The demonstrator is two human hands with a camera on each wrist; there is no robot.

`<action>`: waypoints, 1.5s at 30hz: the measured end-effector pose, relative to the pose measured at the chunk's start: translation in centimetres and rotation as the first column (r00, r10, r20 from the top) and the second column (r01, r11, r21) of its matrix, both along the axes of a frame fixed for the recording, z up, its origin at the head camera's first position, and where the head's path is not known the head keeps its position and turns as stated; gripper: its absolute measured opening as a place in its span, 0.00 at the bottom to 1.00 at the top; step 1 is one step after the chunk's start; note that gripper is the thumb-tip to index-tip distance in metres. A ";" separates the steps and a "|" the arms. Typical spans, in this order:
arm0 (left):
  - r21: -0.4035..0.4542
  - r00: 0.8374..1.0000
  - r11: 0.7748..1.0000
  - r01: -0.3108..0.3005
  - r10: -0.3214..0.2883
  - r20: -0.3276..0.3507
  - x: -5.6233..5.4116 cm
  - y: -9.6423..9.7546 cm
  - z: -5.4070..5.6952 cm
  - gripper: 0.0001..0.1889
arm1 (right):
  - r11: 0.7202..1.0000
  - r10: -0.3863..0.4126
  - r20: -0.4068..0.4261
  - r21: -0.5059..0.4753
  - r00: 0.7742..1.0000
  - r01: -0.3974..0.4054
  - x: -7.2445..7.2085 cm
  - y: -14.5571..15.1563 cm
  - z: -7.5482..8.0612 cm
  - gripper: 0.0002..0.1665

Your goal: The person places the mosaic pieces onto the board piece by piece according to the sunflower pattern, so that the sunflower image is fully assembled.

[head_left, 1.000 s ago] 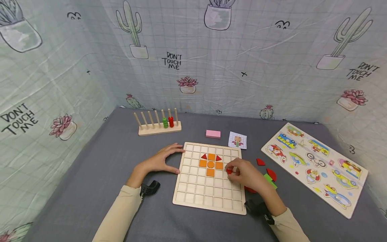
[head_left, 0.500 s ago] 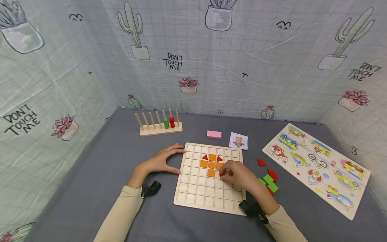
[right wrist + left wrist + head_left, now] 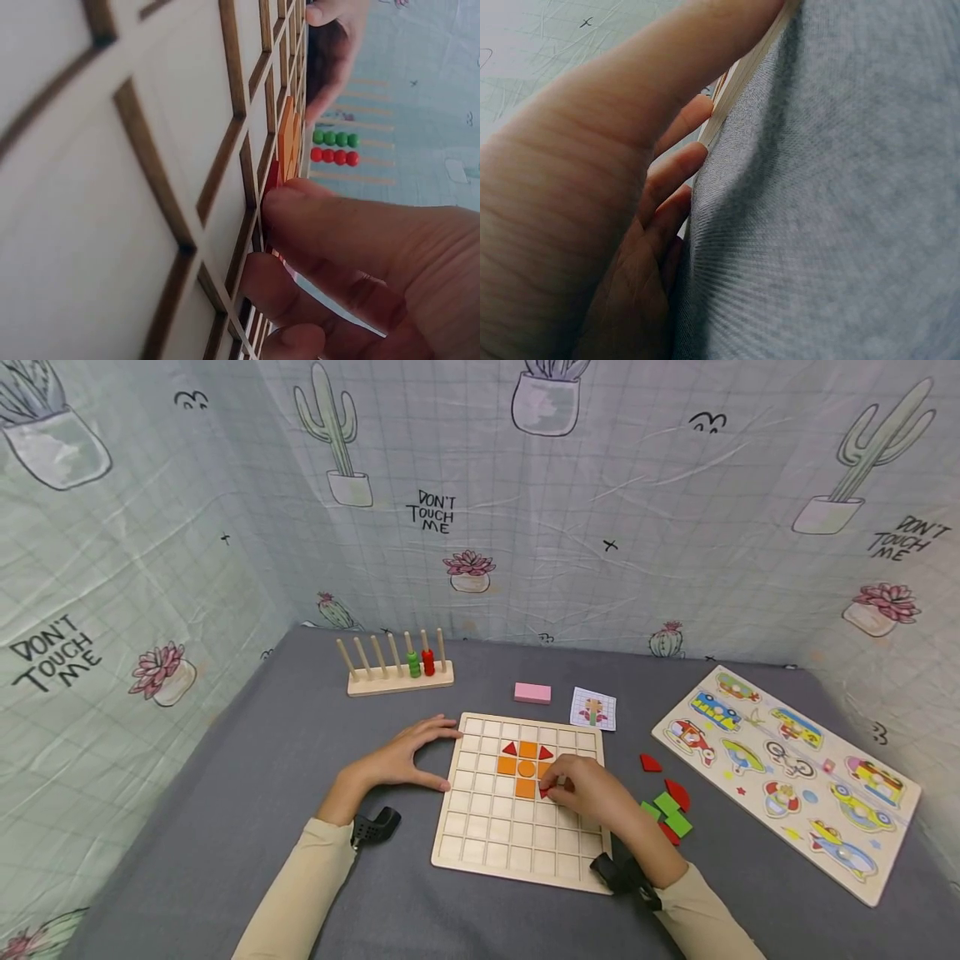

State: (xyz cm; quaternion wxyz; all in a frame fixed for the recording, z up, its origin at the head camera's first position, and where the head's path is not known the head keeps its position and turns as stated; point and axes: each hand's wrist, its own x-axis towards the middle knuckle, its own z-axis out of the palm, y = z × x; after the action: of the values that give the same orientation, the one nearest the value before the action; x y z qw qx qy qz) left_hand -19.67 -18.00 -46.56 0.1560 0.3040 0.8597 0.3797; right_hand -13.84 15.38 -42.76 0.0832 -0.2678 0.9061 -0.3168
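A square wooden grid board [image 3: 487, 828] lies on the grey cloth. On it are orange squares [image 3: 525, 787] in a cross around an orange circle [image 3: 527, 768], with red triangles [image 3: 545, 752] either side of the top square. My left hand [image 3: 397, 757] rests at the board's left edge, thumb and fingers spread apart and touching it. Between thumb and fingers my right hand [image 3: 588, 789] pinches a small red piece [image 3: 272, 177], low over the cell right of the bottom orange square. Fingers hide most of the piece's shape.
Green squares [image 3: 678, 823] and red rounded pieces [image 3: 677, 794] lie right of the board. Behind it are a pink block [image 3: 532, 693], a pattern card [image 3: 593, 708] and a peg rack [image 3: 401, 682] with green and red beads. A vehicle puzzle [image 3: 787, 785] lies far right.
My right hand has moved left over the board with the red piece, from near the right side to beside the bottom orange square. The left hand stays at the board's edge.
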 end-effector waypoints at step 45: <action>-0.004 0.999 1.000 0.008 -0.008 -0.034 -0.1 0.2 -0.1 0.42 | 0.968 -0.249 -0.014 0.040 0.968 0.249 1.5 12.3 1.9 0.10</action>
State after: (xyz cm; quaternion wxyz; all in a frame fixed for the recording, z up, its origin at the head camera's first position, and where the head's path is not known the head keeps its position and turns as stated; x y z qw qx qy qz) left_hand -19.81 -17.83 -46.71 0.1434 0.3138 0.8617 0.3722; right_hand -12.30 27.72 -40.90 0.0440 -0.1517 0.9392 -0.3048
